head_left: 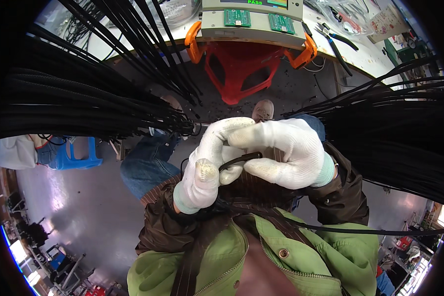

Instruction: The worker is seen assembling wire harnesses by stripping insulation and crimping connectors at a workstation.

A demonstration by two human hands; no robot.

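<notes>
— Cable: one, black, thin. Where does it sit?

— Between both gloved hands, held close in front of the person's chest. Left hand and right hand press together, touching, with the cable pinched where they meet.

— Grip, left?

— Closed around the cable; thumb up toward the camera, fingers curled over the top.

— Grip, right?

— Also closed on it; fingers wrap from the right and cover most of the length.

— Visible portion?

— A short dark stretch only, showing in the gap under the right fingers. Its ends are hidden inside the gloves.

— Long axis?

— Roughly left to right across the view, rising slightly toward the right. Which end is which, I cannot tell.

— Surroundings?

— Cable bundles: one fanned at the left, one at the right, both black, on either side of the hands. Tester: grey box with green boards and orange clamps, on the bench ahead. Red frame beneath it. Blue stool on the floor at the left.
</notes>
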